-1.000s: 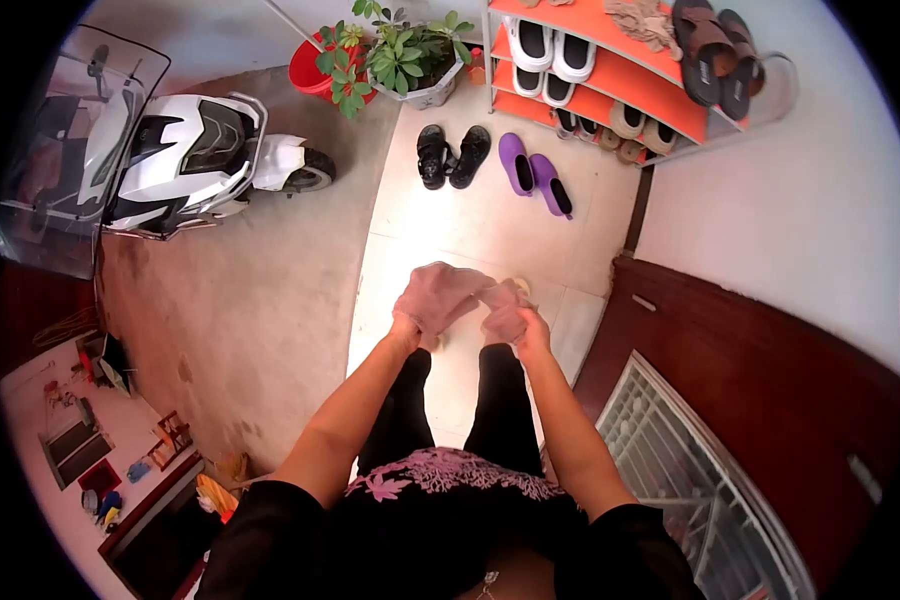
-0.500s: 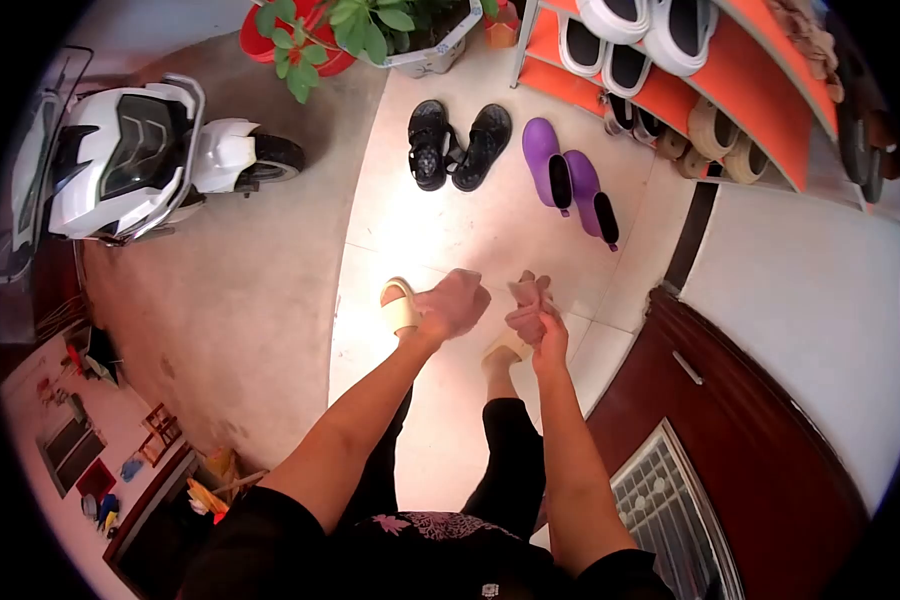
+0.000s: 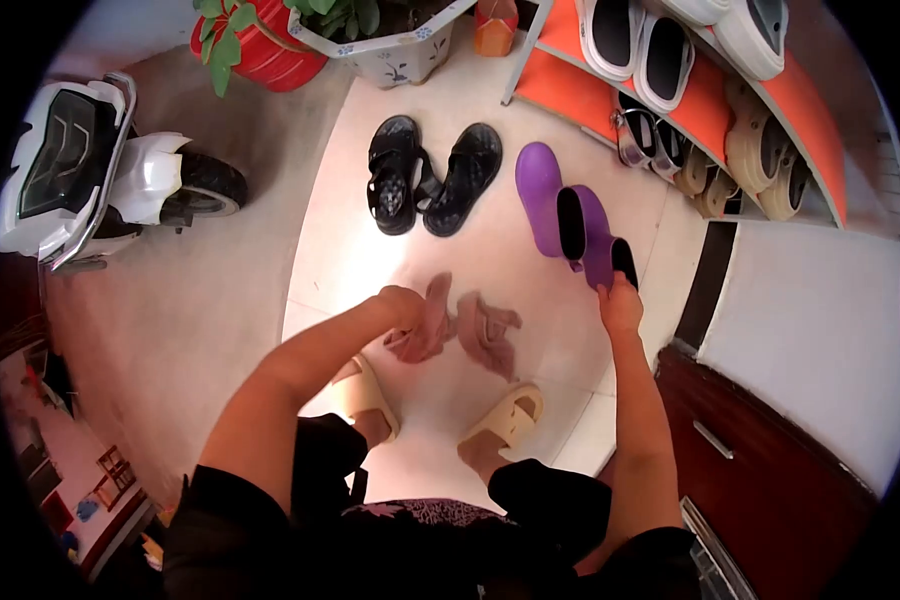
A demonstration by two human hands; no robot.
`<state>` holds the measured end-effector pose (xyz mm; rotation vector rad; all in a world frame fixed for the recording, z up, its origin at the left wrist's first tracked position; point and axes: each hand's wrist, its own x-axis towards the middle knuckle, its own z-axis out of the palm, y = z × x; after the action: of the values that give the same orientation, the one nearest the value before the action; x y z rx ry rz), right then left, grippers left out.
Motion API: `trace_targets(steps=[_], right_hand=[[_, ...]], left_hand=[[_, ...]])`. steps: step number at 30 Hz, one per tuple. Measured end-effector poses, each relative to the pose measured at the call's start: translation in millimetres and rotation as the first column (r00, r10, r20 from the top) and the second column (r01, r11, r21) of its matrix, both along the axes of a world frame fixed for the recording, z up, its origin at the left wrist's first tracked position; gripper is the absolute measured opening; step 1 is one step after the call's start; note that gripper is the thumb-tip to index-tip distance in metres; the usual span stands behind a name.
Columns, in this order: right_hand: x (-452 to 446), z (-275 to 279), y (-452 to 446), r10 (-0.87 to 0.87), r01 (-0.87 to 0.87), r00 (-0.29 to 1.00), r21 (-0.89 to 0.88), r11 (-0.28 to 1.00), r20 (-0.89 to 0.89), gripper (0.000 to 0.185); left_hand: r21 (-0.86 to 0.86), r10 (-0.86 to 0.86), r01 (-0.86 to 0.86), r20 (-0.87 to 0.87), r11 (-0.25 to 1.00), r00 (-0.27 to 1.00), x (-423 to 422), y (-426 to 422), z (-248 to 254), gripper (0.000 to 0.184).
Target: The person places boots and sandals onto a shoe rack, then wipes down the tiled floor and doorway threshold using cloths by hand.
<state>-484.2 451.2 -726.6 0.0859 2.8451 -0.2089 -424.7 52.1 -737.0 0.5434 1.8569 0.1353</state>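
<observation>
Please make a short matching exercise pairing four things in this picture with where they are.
Column one:
1. purple boots
2. pinkish cloths
3. pale yellow slippers
4. white shoes with dark insides

Column two:
A. worn on the feet
B. on the orange rack
C. on the floor, one of the pair touched by the right hand
D. two pieces, one overlapping the left hand in view

Right pairs: 1-C, 2-D, 3-A, 4-B.

Smooth, rubbery boots (image 3: 544,205), matt cloth (image 3: 486,331), glossy floor tiles (image 3: 560,335)
</observation>
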Motion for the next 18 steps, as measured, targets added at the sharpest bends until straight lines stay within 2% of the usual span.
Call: trace_targets(steps=[1, 4, 5, 6, 8, 9, 10, 11, 12, 13, 14, 15, 16, 18], right_hand=[[-10, -11, 3, 0.010, -0.020, 0.994, 0.090, 0.996, 0.108, 0.029], [-38, -20, -9, -0.006, -0.023, 0.981, -0.146, 0.989, -0.194, 0.020], [-51, -17, -20, 0.024, -0.056, 0.980, -0.157, 0.986, -0.197, 0.021], [-59, -13, -33, 0.052, -0.084, 0.981, -0.171, 0.982, -0.186, 0.023], [-74, -17, -45, 0.067, -0.069, 0.998, -0.212, 0.975, -0.016, 0.031], [-77, -13, -50, 0.059, -0.058, 0.998, -0.212, 0.976, -0.001, 0.042], [-82, -9, -56, -0.056, 0.073, 0.995, -0.217, 0.973, 0.085, 0.053], [-79, -4, -62, -0.110, 0.133, 0.986, -0.196, 0.972, 0.125, 0.057], [-75, -2, -66, -0.160, 0.187, 0.974, -0.172, 0.967, 0.157, 0.062], [-69, -9, -70, -0.155, 0.162, 0.986, -0.164, 0.973, 0.055, 0.061], [-63, -20, -73, -0.150, 0.141, 0.987, -0.152, 0.978, -0.051, 0.061], [-65, -22, -79, -0.178, 0.171, 0.983, -0.146, 0.974, -0.034, 0.054], [-68, -24, -84, -0.209, 0.204, 0.978, -0.139, 0.969, -0.024, 0.049], [-74, -72, -72, -0.135, 0.116, 0.968, -0.100, 0.988, -0.213, 0.028]], left_hand=[[0.006, -0.012, 0.013, -0.032, 1.000, 0.999, -14, -4, -4, 0.030], [0.062, 0.053, -0.037, -0.275, 0.997, 0.960, -46, -9, 5, 0.032], [0.078, 0.073, -0.050, -0.328, 0.996, 0.942, -57, -6, 18, 0.033], [0.088, 0.057, -0.026, -0.373, 0.996, 0.926, -63, -2, 40, 0.033], [0.151, 0.113, -0.056, -0.404, 0.987, 0.908, -71, 9, 80, 0.031], [0.230, 0.178, -0.079, -0.448, 0.970, 0.876, -69, 15, 96, 0.030], [0.313, 0.243, -0.091, -0.491, 0.945, 0.836, -63, 20, 110, 0.030], [0.412, 0.287, -0.075, -0.482, 0.908, 0.828, -56, 26, 119, 0.029], [0.480, 0.389, -0.166, -0.413, 0.861, 0.823, -49, 35, 146, 0.032], [0.557, 0.429, -0.191, -0.335, 0.809, 0.839, -45, 42, 166, 0.034], [0.611, 0.459, -0.187, -0.325, 0.769, 0.827, -37, 46, 162, 0.033], [0.654, 0.462, -0.159, -0.321, 0.740, 0.827, -33, 51, 156, 0.033], [0.652, 0.472, -0.207, -0.262, 0.729, 0.842, -29, 56, 160, 0.032], [0.649, 0.470, -0.272, -0.151, 0.711, 0.869, -26, 63, 153, 0.036]])
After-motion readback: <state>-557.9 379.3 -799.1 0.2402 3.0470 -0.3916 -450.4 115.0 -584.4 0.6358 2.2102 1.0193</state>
